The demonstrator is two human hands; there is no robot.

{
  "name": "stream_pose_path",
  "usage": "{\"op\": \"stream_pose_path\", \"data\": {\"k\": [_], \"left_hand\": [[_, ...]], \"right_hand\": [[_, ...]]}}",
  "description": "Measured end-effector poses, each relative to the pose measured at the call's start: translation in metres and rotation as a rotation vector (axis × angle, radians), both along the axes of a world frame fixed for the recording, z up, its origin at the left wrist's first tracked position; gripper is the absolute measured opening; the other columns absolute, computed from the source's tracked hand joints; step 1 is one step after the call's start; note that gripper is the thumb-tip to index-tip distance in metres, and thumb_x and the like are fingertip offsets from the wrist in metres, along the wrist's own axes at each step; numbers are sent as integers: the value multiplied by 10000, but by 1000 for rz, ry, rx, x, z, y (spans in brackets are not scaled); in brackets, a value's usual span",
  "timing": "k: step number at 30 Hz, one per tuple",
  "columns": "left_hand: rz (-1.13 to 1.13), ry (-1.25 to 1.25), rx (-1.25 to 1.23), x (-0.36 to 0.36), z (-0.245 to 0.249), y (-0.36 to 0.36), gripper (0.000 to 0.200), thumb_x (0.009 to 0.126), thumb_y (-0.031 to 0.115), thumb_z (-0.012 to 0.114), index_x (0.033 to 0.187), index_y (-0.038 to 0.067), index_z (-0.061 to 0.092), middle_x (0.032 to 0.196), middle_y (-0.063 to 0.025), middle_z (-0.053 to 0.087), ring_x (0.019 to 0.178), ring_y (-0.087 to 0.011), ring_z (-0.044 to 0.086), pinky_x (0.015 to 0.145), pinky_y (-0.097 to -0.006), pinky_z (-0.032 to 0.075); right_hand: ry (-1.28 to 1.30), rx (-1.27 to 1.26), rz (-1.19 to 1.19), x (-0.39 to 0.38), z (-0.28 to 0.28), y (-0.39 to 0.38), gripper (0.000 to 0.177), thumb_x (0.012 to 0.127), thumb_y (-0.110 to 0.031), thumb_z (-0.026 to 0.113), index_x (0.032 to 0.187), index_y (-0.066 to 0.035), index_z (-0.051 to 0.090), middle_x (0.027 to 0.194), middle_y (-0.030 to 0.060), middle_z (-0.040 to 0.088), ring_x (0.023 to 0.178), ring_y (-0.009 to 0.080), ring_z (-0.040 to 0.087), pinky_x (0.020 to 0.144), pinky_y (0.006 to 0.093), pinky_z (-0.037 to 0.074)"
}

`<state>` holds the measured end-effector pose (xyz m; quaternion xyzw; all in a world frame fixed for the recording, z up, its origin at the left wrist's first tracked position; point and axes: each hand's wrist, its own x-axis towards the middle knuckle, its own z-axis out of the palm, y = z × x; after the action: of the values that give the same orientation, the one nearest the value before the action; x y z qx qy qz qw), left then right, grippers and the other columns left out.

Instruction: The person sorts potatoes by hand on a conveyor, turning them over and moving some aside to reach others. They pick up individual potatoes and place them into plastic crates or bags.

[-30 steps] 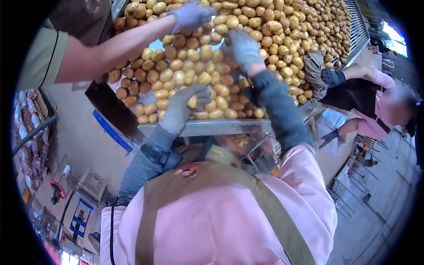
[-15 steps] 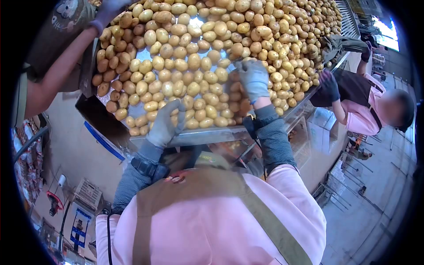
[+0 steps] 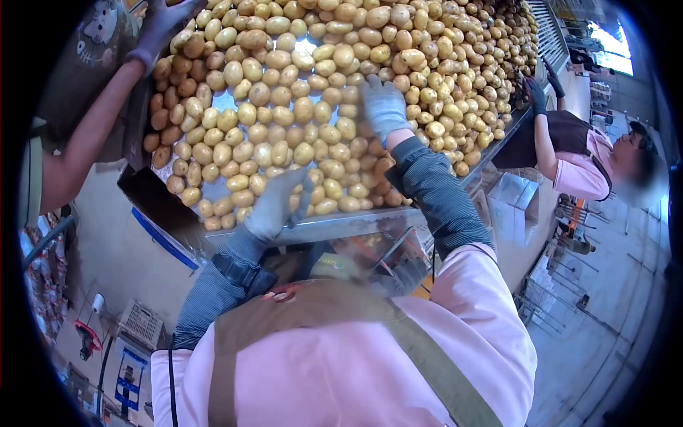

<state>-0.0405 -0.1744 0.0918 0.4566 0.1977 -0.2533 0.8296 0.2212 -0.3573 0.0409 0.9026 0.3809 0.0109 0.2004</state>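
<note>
Many yellow-brown potatoes point(image 3: 284, 114) cover a metal sorting table point(image 3: 334, 226). My left hand point(image 3: 274, 206), in a pale grey glove, is at the table's near edge beside the nearest potatoes, with its fingers apart and nothing visible in them. Farther in and to the right, my right hand point(image 3: 384, 107), gloved the same way, rests on the potatoes with its fingers bent down over them. Its fingertips are partly hidden, so any potato under them cannot be made out.
A co-worker's gloved hand point(image 3: 160, 32) reaches over the table's left edge. Another co-worker point(image 3: 580, 149) stands at the right side, hands at the rim. A clear bin point(image 3: 514, 199) stands below the right edge, and a grey crate point(image 3: 141, 324) lies on the floor at left.
My right hand has moved left and farther in over the potatoes. My left hand has shifted slightly right. The right co-worker's hands are now farther up along the rim.
</note>
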Motion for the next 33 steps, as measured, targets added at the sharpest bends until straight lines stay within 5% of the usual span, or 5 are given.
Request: {"op": "stream_pose_path", "data": {"k": [4, 16, 19, 27, 33], "left_hand": [[80, -27, -47, -10, -2, 0, 345, 1079, 357, 399, 977, 62, 546, 725, -16, 509, 575, -103, 480, 483, -234, 378], [120, -30, 14, 10, -18, -27, 326, 1059, 346, 451, 1012, 47, 574, 770, -5, 554, 634, -90, 519, 572, -236, 426], [196, 147, -138, 10, -6, -7, 342, 1057, 367, 465, 1041, 50, 595, 777, 6, 568, 648, -92, 526, 588, -236, 439], [89, -24, -162, 0, -3, -7, 433, 1050, 239, 444, 1397, -17, 484, 1075, -72, 613, 874, -122, 598, 772, -231, 514], [206, 5, -164, 11, -34, -8, 536, 1062, 321, 468, 1532, 79, 379, 1458, -151, 511, 1274, -283, 571, 1017, -394, 513]], "right_hand": [[57, 44, 227, 6, 1, -23, 324, 834, -177, 662, 1150, -125, 614, 1236, 90, 639, 970, 261, 663, 736, 396, 562], [271, 183, -184, 1, 4, 5, 222, 900, -145, 612, 1118, -133, 655, 1087, 147, 644, 958, 339, 692, 788, 448, 568], [442, 670, -291, -24, 37, -6, 311, 859, -114, 651, 1167, -142, 672, 1077, 136, 642, 923, 336, 686, 792, 427, 568], [454, 297, -191, -35, -1, 13, 317, 904, -239, 640, 1214, -175, 655, 1057, 199, 676, 950, 381, 679, 839, 469, 540], [1524, 963, -643, -112, 87, 20, 511, 873, -221, 722, 1365, -135, 611, 1146, 197, 681, 1032, 356, 685, 908, 418, 546]]}}
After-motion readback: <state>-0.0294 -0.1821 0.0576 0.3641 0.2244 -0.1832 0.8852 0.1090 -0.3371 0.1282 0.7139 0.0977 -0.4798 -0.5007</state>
